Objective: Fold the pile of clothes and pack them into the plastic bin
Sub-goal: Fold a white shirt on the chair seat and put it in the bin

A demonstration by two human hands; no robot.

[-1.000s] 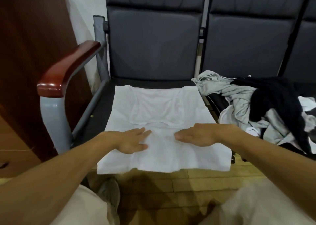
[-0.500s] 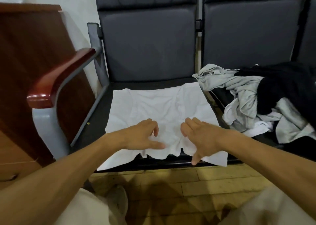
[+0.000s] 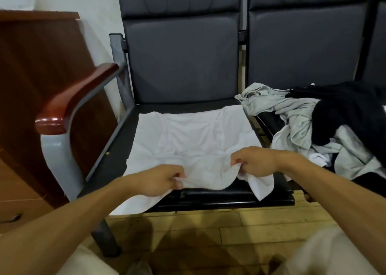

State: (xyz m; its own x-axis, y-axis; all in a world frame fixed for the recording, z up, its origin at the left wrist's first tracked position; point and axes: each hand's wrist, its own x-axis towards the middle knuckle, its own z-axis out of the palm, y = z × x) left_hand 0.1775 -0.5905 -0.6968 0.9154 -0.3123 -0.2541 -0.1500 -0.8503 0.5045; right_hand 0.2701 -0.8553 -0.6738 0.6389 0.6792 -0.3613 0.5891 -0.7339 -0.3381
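A white garment [image 3: 188, 137] lies spread flat on the dark seat of the left chair [image 3: 117, 153]. My left hand [image 3: 158, 180] pinches its near edge at the left. My right hand [image 3: 254, 162] pinches the same edge further right, and the cloth is lifted off the seat front between them. A corner of the garment hangs down below my right hand. A pile of grey and black clothes [image 3: 325, 126] sits heaped on the seat to the right. No plastic bin is in view.
A wooden-topped armrest [image 3: 77, 97] on a grey metal frame stands at the left of the seat. A brown wooden cabinet [image 3: 41, 66] is beyond it. Dark chair backs [image 3: 183, 55] rise behind. Wooden floor [image 3: 208, 228] lies below, with my knees at the bottom.
My hands went from lying flat on the garment to curling and pinching its near edge. The edge that hung over the seat front is now lifted and drawn back.
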